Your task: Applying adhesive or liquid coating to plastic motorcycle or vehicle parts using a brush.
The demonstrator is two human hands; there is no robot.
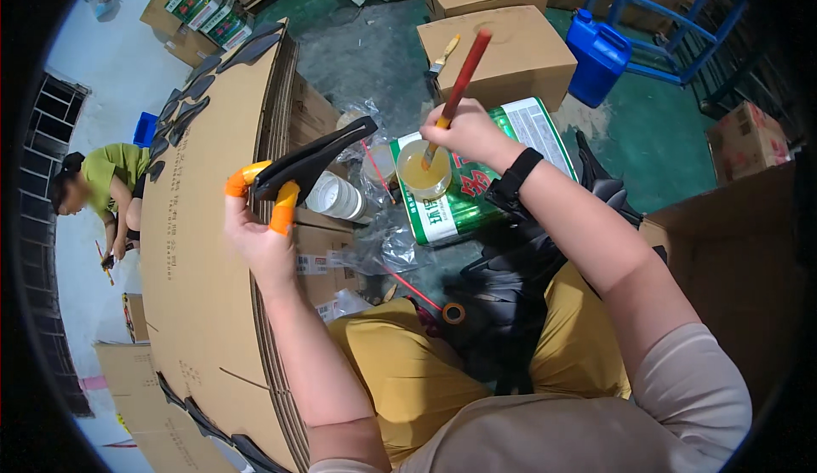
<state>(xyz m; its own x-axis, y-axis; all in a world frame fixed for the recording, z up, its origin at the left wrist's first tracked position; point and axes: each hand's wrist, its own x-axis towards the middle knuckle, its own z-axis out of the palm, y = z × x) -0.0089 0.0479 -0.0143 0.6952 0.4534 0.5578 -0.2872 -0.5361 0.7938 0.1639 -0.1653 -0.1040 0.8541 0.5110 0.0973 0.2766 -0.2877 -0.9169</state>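
My left hand (262, 236), with orange coverings on its thumb and a finger, pinches a slim black curved piece (322, 154) above the edge of a cardboard stack. In my right hand (478, 137) is a paintbrush (465, 80) with a red and yellow handle, held upright. Its bristles point down into a clear cup (412, 185) of yellowish liquid; whether they touch the liquid I cannot tell. The cup stands on a green and white printed box (464, 211), in front of my knees. A dark watch (517, 175) is on my right wrist.
Stacked cardboard sheets (204, 243) at left carry several black pieces (194, 115) along the far edge. Cartons (502, 43) with more brushes stand ahead, beside a blue jerrycan (598, 56) and a blue metal frame (655, 13). Another person (115, 179) crouches at far left.
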